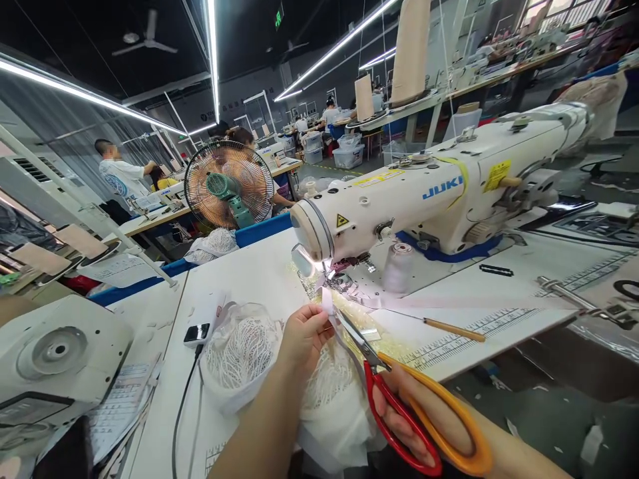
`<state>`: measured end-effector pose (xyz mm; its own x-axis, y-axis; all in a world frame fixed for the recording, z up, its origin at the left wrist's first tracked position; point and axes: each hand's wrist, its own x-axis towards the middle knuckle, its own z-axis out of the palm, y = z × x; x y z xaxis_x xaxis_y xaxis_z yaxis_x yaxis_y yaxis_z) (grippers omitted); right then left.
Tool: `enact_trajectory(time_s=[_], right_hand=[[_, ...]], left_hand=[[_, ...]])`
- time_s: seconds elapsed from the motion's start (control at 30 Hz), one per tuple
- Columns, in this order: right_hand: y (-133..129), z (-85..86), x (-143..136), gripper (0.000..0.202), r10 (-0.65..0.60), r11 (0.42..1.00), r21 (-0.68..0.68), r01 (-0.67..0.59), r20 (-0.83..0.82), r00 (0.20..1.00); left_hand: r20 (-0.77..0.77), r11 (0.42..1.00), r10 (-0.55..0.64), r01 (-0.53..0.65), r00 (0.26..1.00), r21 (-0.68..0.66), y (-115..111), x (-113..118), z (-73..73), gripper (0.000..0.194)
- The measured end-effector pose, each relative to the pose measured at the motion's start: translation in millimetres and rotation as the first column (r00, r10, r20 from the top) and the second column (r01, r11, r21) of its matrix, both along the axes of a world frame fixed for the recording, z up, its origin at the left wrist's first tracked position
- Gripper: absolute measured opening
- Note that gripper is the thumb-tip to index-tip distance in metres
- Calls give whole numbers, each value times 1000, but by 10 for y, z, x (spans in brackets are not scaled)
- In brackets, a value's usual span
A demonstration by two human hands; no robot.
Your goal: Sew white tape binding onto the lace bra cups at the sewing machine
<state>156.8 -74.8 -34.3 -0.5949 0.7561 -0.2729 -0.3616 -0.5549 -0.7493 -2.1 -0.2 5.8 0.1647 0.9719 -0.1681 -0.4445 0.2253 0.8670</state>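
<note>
My left hand [305, 336] pinches a pale strip of elastic [327, 301] just in front of the sewing machine's needle area. In my right hand [404, 399] is a pair of scissors [367, 349] with one red and one orange handle loop. Their blades point up and left, with the tips close to the strip and my left fingers; whether they touch it I cannot tell. A white lace garment [332, 379] hangs below my left hand over the table edge. The sewing machine [399, 206] stands just beyond both hands, its lamp lit.
Another white lace piece [242, 352] lies left of my left forearm. A thread cone [398, 267], a wooden-handled tool [454, 329] and a black blade [496, 270] lie around the machine. A metal guide [584, 299] sits at right. Beyond are a fan [228, 185] and a person [120, 169].
</note>
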Motion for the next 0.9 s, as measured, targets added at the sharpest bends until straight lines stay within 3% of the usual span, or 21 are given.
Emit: enact_trajectory(time_s=[0.43,0.6,0.9], right_hand=[[-5,-200,32,63,65,998,-7,-65,40,997],[-29,-185,23,58,37,997,61,-39,33,999],[-33,-125,-1,61,43,998,52,-46,54,998]], left_hand=[[26,999,-6,7,1000,-50,-10,-7,8,20],[32,999,-27,28,999,-34,-21,-14,11,19],[43,999,-36,38,998,-36,-16,-13,2,19]])
